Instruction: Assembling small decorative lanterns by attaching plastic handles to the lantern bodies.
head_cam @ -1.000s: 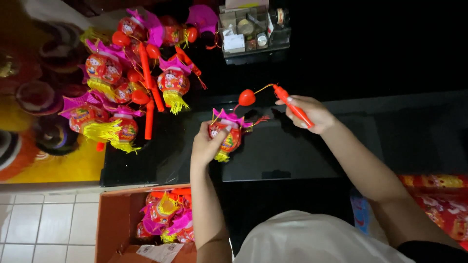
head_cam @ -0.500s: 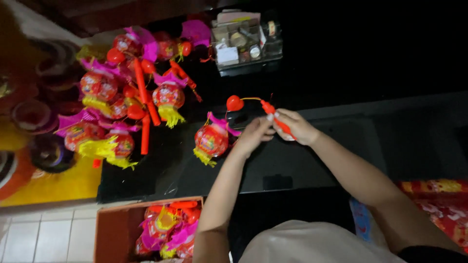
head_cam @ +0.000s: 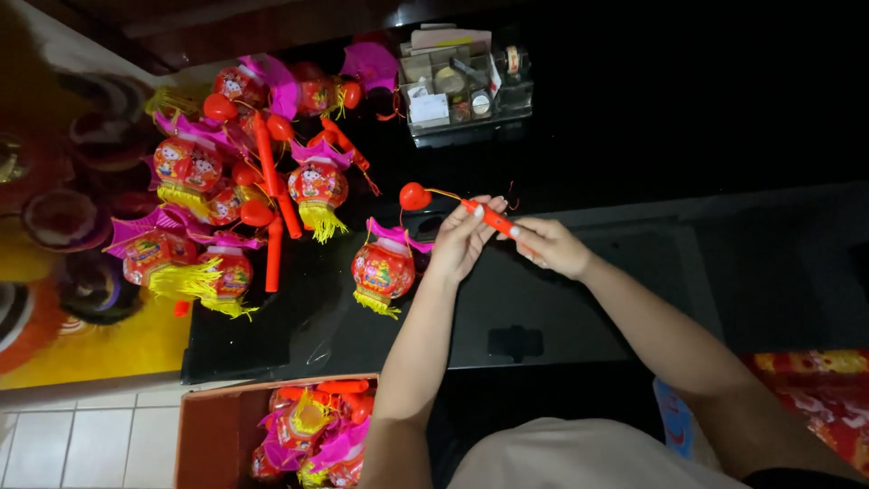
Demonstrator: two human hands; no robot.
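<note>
Both hands meet on a red stick handle [head_cam: 496,220] over the middle of the black worktop [head_cam: 561,308]. The right hand [head_cam: 550,246] closes around the handle's lower end, fingers wrapped on it. The left hand [head_cam: 462,240] pinches the handle's upper part with thumb and fingertips, the other fingers loosely spread. From the handle's tip a thin curved wire runs to a small red ball [head_cam: 415,196], which hangs free to the left of the hands.

Just beside the left hand, touching or nearly touching its wrist side, a small red lantern [head_cam: 383,268] with a pink top and yellow fringe lies on the worktop, apart from the handle. Judging from that, this lantern does not look joined to its handle yet, though a fine thread would be too thin to see.

Further toward the worktop's left edge lies a heap of finished lanterns [head_cam: 235,199] with red sticks among them. A clear organiser tray [head_cam: 466,86] sits at the far edge. Below the near edge, an open cardboard box [head_cam: 226,426] holds more lanterns, so a good share of the work appears done or waiting.
</note>
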